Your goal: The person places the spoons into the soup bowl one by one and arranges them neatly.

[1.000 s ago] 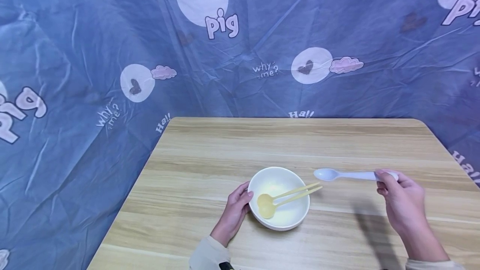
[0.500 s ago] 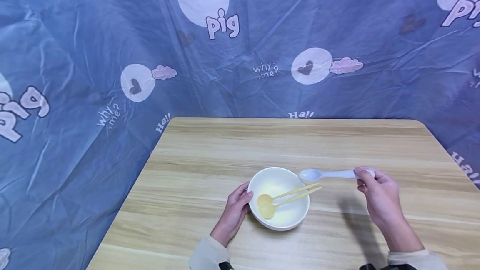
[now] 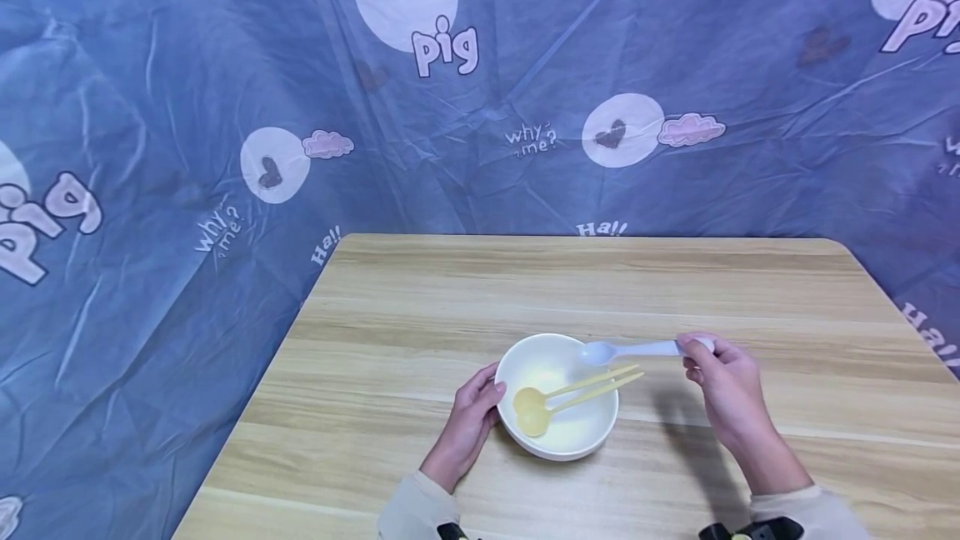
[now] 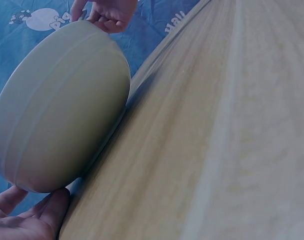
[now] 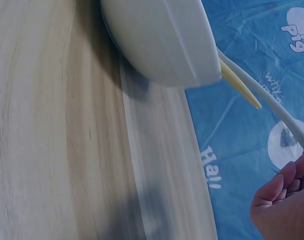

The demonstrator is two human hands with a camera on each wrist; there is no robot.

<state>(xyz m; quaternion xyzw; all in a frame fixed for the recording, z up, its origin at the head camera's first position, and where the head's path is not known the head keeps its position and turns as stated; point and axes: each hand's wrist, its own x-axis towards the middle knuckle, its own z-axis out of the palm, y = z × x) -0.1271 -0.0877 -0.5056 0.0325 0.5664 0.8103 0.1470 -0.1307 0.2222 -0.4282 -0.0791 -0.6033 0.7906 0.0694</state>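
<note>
A white bowl (image 3: pixel 558 440) stands on the table with two yellow spoons (image 3: pixel 534 421) in it, their handles leaning out over its right rim. My left hand (image 3: pixel 467 423) grips the bowl's left side, thumb at the rim and fingers against the outer wall. The left wrist view shows those fingertips (image 4: pixel 54 207) low on the bowl's side. Between thumb and fingers, my right hand (image 3: pixel 723 377) pinches the handle end of a pale bluish-white spoon (image 3: pixel 641 349). That spoon's head hangs over the bowl's upper right rim, above the yellow handles.
The wood-grain table (image 3: pixel 420 298) extends around the bowl on every side. Behind it and to the left hangs a blue printed cloth (image 3: pixel 487 173). Dark wrist straps (image 3: pixel 757 528) show at the bottom edge.
My right hand has carried the pale spoon leftward, from right of the bowl to over its rim. The left hand, bowl and yellow spoons have stayed put.
</note>
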